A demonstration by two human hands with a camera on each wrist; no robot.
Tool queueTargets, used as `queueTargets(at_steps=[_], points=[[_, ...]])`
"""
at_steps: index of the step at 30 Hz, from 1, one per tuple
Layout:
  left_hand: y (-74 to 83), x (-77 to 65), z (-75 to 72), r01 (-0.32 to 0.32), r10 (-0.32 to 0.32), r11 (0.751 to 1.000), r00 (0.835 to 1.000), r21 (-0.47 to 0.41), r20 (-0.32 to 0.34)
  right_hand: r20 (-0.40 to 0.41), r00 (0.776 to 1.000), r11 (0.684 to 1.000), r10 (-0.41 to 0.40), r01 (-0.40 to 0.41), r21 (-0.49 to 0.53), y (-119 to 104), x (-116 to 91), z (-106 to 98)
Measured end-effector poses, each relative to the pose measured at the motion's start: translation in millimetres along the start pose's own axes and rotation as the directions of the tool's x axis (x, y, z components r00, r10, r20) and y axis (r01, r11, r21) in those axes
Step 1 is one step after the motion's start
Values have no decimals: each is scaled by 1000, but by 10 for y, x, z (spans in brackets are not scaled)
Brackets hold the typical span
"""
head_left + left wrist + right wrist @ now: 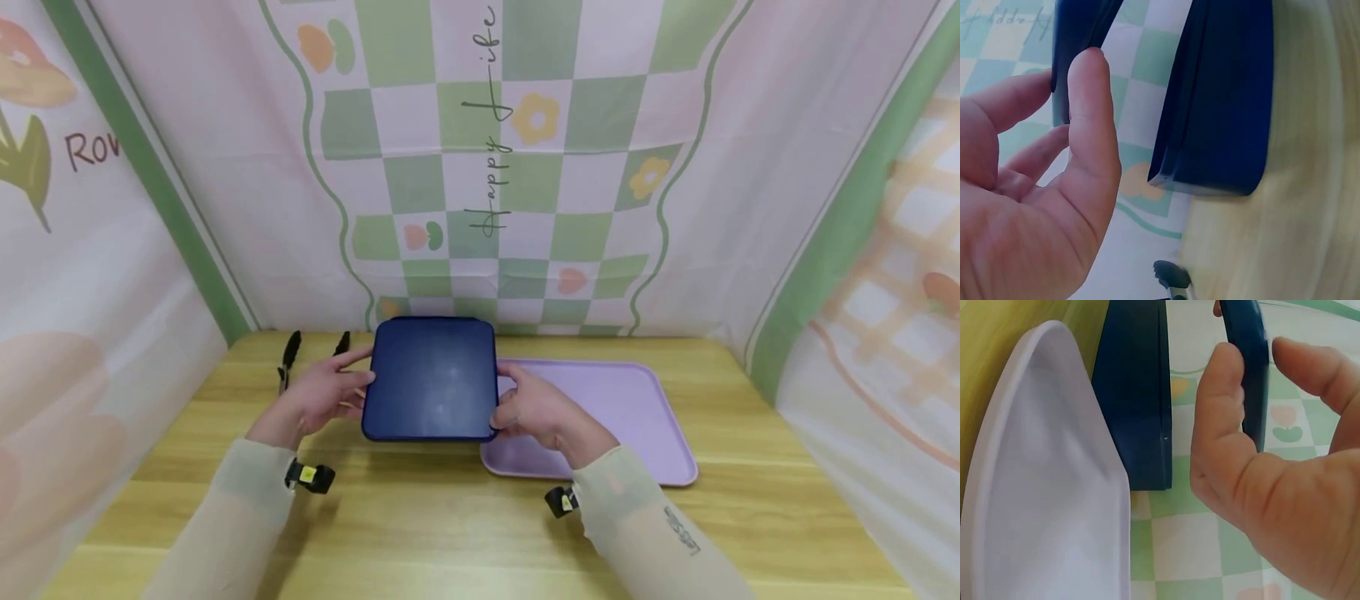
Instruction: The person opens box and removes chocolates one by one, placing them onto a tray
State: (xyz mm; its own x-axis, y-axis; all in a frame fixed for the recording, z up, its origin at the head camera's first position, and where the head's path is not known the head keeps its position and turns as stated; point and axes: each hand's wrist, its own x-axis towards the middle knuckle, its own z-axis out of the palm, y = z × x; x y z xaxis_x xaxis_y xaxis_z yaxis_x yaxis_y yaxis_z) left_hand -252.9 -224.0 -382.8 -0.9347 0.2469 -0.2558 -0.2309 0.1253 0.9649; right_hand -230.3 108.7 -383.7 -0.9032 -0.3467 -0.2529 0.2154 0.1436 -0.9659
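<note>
Both hands hold a navy blue square lid (435,379) by its opposite sides. My left hand (322,392) grips the left edge, fingers and thumb on either face. At the right edge, near its front corner, my right hand (536,408) pinches the rim. Below the lid, a matching deep navy box (1229,106) stands on the table, with a gap between the two in both wrist views. From the head view the lid hides nearly all of this box.
A lilac tray (622,417) lies on the wooden table (450,525) at the right, partly under my right forearm. Behind my left hand are black-tipped tongs (291,354). A patterned cloth (480,167) hangs along the back edge.
</note>
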Motion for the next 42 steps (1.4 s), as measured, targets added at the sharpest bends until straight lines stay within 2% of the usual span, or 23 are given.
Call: queueTargets(at_steps=[7, 13, 18, 24, 32, 34, 36, 39, 42], points=[[-78, -107, 17, -7, 7, 1000, 999, -13, 40, -70, 997, 999, -29, 31, 24, 49, -43, -20], [-143, -243, 8, -9, 8, 1000, 1000, 26, 21, -23, 999, 999, -40, 40, 3, 168, -55, 21], [-241, -396, -17, 7, -4, 994, 1000, 108, -28, 3, 1000, 999, -22, 22, -48, 252, -118, 165], [-370, -561, -36, 16, -10, 988, 999, 156, -39, 29, 999, 998, -24, 26, -61, 377, -162, 340], [-531, -720, -18, 53, -46, 974, 998, 220, -35, 52, 997, 970, -58, 68, -232, 388, -293, 518], [-569, -738, -2, 64, -59, 973, 998, 223, -27, 56, 997, 950, -60, 75, -302, 398, -322, 544], [-605, -741, 22, 70, -68, 971, 998, 227, -18, 59, 996, 917, -61, 79, -391, 412, -340, 561], [-666, -728, 65, 83, -81, 968, 997, 236, -19, 64, 995, 840, -76, 99, -533, 421, -358, 569], [-717, -712, 112, 105, -96, 960, 994, 259, -46, 84, 992, 774, -89, 122, -622, 417, -373, 569]])
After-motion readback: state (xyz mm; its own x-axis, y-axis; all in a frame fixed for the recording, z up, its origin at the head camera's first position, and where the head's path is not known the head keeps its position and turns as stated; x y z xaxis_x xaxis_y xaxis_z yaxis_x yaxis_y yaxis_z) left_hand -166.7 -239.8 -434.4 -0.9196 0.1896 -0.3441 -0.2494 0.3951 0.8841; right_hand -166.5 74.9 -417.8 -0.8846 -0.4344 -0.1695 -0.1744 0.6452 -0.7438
